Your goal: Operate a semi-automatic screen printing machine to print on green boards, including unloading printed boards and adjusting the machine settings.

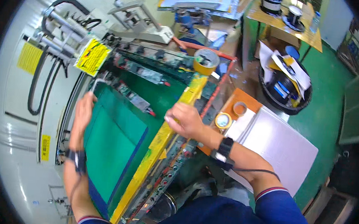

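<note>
My left hand is closed around the lower end of a slim silver tool, whose bent top reaches a clamp bar with a red tip. The exact kind of tool is too small to tell. Under that arm lies a green printing screen edged in blue. My right hand is a fist resting on the paint-stained yellow bar of the frame. Its curled fingers hide whatever may be inside them. A second red-tipped clamp bar runs beyond the first. Both wrists wear black bands.
A wide roll of yellow tape sits at the yellow bar's far end. Right of the frame are smaller tape rolls and a stack of pale sheets. Behind them stands a full black bin. White machine housing borders the left.
</note>
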`<action>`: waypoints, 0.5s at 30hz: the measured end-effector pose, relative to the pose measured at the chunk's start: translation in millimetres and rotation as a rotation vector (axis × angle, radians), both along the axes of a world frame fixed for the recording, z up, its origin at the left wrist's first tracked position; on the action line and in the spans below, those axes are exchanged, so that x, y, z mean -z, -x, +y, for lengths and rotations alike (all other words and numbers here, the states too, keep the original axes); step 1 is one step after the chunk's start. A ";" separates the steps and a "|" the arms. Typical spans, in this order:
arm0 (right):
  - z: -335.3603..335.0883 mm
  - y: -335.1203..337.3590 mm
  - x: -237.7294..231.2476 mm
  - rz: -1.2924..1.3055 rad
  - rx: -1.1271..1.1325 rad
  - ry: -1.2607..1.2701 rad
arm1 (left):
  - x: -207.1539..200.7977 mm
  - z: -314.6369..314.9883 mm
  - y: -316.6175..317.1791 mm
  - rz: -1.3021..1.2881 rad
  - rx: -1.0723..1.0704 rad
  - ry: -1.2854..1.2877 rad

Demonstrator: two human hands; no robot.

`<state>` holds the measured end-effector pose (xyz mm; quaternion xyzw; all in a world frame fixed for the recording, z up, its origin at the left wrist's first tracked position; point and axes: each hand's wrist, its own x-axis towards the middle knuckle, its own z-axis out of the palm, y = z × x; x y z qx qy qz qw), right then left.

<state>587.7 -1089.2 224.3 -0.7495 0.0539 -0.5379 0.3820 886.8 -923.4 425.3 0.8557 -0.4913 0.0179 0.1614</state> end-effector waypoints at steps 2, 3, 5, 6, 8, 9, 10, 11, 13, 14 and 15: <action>17.9 48.8 21.4 0.128 -0.062 -0.241 | 19.8 -3.4 113.4 0.280 0.093 0.021; 27.7 69.6 38.8 0.227 -0.116 -0.414 | 42.1 -1.8 156.9 0.304 0.266 0.020; 45.7 105.0 63.4 0.356 -0.228 -0.792 | 100.1 1.7 221.9 0.358 0.397 -0.020; 47.6 113.4 66.2 0.358 -0.245 -0.789 | 125.1 1.4 246.3 0.284 0.514 -0.007; 48.2 134.3 69.7 0.171 -0.422 -1.231 | 180.8 -13.1 272.7 0.237 0.481 -0.119; 45.3 138.7 77.7 0.170 -0.412 -1.239 | 196.6 -22.3 283.9 0.245 0.488 -0.124; 39.9 139.9 89.5 0.219 -0.314 -1.260 | 208.1 -33.2 293.6 0.226 0.482 -0.080; 35.5 140.7 90.8 0.271 -0.219 -1.283 | 217.9 -38.7 299.0 0.211 0.470 -0.039; 23.5 130.9 95.3 0.142 -0.190 -1.366 | 234.1 -46.1 301.3 0.215 0.454 0.004; 11.5 125.1 106.1 0.102 -0.150 -1.384 | 239.3 -51.1 303.6 0.209 0.440 0.063; -6.9 121.4 126.6 0.110 -0.109 -1.323 | 240.9 -53.2 310.2 0.213 0.452 0.053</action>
